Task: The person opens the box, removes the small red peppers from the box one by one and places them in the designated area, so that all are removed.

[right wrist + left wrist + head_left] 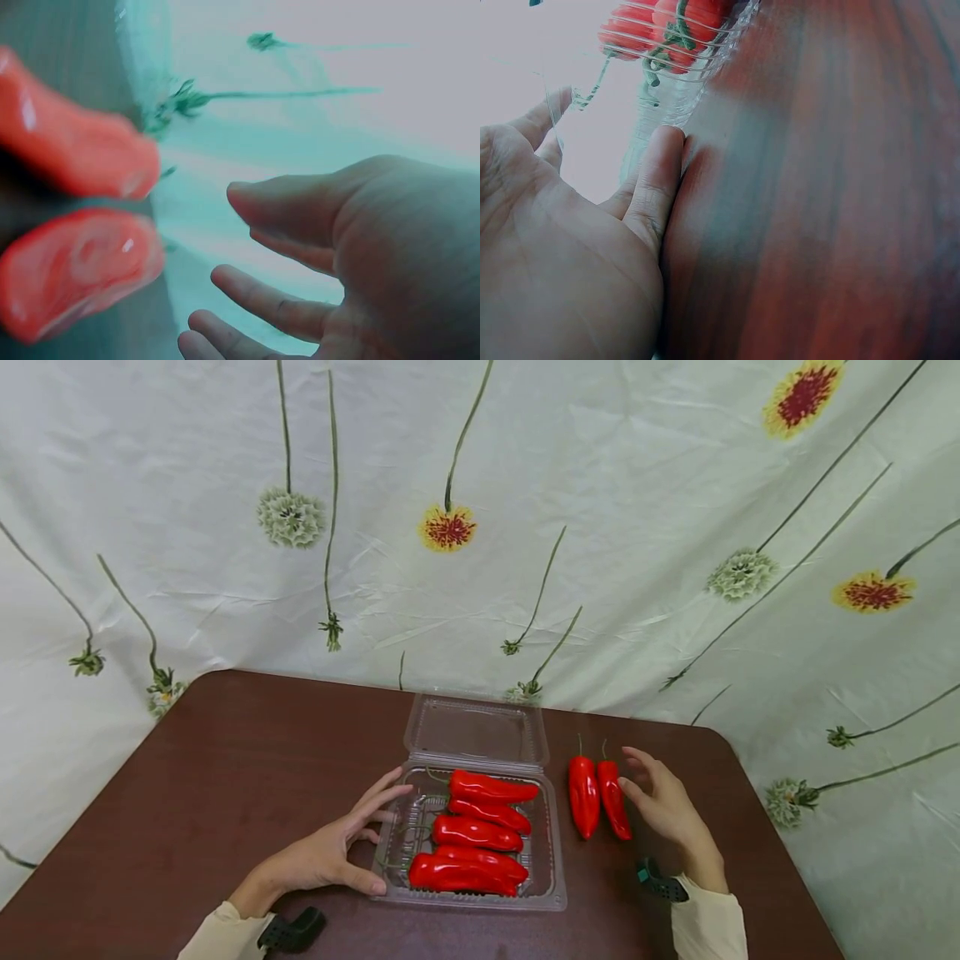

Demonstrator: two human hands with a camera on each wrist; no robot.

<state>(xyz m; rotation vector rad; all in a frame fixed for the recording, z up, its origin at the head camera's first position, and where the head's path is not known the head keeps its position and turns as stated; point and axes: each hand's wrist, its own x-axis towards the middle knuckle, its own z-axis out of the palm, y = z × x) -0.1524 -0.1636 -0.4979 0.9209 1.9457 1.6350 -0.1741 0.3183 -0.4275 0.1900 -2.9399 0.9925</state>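
Note:
A clear plastic clamshell box lies on the table with its lid folded back. Inside it, several red peppers lie crosswise, stems to the left. My left hand rests along the box's left side with fingers spread, thumb at the near corner; in the left wrist view the hand shows its palm beside the clear wall. Right of the box, a wider red pepper and a slimmer red pepper lie side by side. Just right of the slimmer one, my right hand holds nothing, its fingers apart.
The brown table has rounded far corners. Behind it hangs a pale cloth printed with flowers, meeting the far edge. Dark bands sit on both wrists.

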